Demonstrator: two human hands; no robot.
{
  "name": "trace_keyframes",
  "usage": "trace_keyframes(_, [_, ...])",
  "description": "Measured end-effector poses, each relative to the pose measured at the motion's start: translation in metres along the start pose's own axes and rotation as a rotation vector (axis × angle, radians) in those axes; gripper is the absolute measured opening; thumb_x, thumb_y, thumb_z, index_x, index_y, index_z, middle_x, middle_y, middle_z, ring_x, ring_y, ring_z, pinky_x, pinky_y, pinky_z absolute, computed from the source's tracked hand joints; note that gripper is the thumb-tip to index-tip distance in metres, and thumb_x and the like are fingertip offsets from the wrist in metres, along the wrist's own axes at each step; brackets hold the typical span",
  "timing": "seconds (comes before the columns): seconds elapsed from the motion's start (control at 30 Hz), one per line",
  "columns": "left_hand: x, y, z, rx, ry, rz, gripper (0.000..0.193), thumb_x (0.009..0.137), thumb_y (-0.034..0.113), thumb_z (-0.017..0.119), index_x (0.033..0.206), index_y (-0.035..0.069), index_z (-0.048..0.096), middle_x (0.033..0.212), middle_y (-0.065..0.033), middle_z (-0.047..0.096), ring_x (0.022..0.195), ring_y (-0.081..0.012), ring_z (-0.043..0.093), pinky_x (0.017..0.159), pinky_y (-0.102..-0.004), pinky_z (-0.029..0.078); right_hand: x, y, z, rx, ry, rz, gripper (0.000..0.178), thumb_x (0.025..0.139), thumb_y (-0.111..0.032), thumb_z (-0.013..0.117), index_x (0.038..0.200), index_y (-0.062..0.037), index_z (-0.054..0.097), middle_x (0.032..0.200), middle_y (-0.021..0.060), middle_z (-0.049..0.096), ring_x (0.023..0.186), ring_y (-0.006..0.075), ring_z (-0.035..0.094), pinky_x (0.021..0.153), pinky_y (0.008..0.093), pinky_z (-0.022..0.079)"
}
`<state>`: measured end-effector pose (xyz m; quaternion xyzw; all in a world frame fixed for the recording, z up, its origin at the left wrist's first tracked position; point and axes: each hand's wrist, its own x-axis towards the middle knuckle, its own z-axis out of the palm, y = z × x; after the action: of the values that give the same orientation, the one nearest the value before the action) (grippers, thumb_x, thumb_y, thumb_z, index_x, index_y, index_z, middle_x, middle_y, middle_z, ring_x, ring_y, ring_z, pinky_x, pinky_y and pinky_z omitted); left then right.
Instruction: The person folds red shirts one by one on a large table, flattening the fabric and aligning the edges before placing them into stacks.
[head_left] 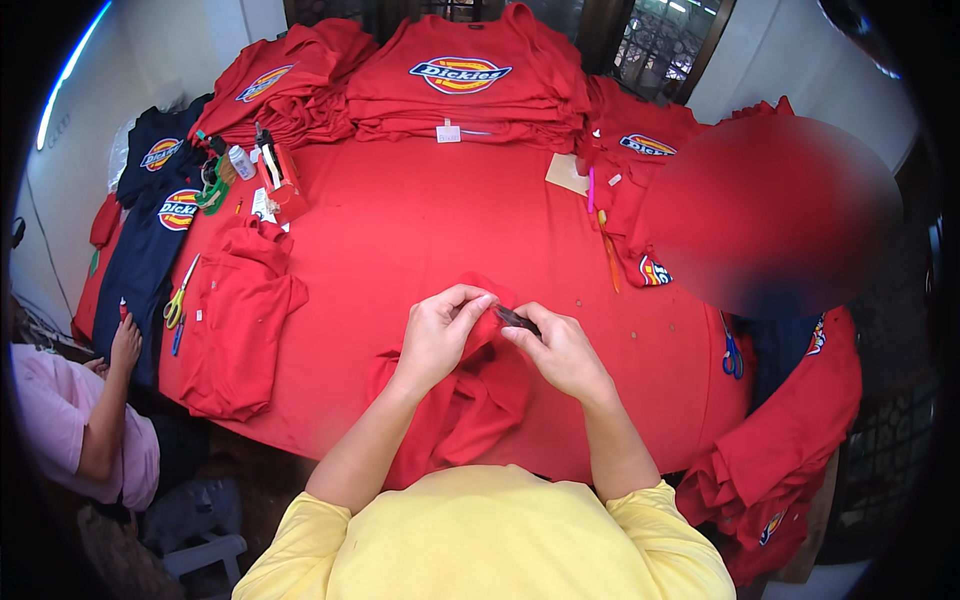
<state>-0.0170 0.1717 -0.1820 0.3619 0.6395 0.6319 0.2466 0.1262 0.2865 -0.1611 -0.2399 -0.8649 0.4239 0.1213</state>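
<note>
My left hand (445,330) is closed, pinching a bit of a red garment (450,420) between thumb and fingertips. The rest of the garment hangs in loose folds below both hands, onto the table by my body. My right hand (560,350) is closed around small black thread snips (516,320). Their tip points left and lies close to the left fingertips. The blades are too small to make out, and part of the tool is hidden in the right fingers.
Stacks of red sweatshirts (470,60) line the far edge. A crumpled red garment (240,320), yellow-handled scissors (178,295) and a red box (285,185) lie left. Blue-handled scissors (732,350) lie right. A co-worker in a pink shirt (90,410) sits at left; another person's area is blurred at right.
</note>
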Motion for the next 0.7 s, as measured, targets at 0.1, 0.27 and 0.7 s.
trace_keyframes(0.1, [-0.002,0.006,-0.001,0.041,-0.009,-0.043,0.019,0.095,0.011,0.060,0.098,-0.005,0.069,0.084,-0.0058,0.070,0.078,-0.0060,0.061,0.072,-0.0225,0.049,0.001,-0.002,0.003,-0.018,0.006,-0.002,0.032,0.092,-0.029,0.061,0.099,0.0023,0.061,0.073,0.0182,0.060,0.068,0.0300,0.059,0.064,0.0396,0.044])
trace_keyframes(0.27, [-0.002,0.002,-0.002,0.037,-0.018,-0.028,0.019,0.094,0.011,0.061,0.097,-0.005,0.070,0.084,-0.0063,0.071,0.079,-0.0073,0.062,0.072,-0.0240,0.050,0.001,-0.001,0.004,-0.026,-0.038,-0.020,0.032,0.093,-0.030,0.060,0.093,0.0017,0.060,0.071,0.0191,0.059,0.066,0.0336,0.059,0.062,0.0421,0.043])
trace_keyframes(0.7, [-0.002,0.004,-0.004,0.109,-0.073,-0.057,0.019,0.094,0.014,0.061,0.095,-0.003,0.070,0.079,-0.0021,0.069,0.071,-0.0038,0.056,0.064,-0.0208,0.046,-0.002,0.007,0.003,0.088,-0.091,0.028,0.030,0.093,-0.029,0.061,0.093,0.0016,0.061,0.064,0.0145,0.054,0.058,0.0250,0.053,0.058,0.0387,0.040])
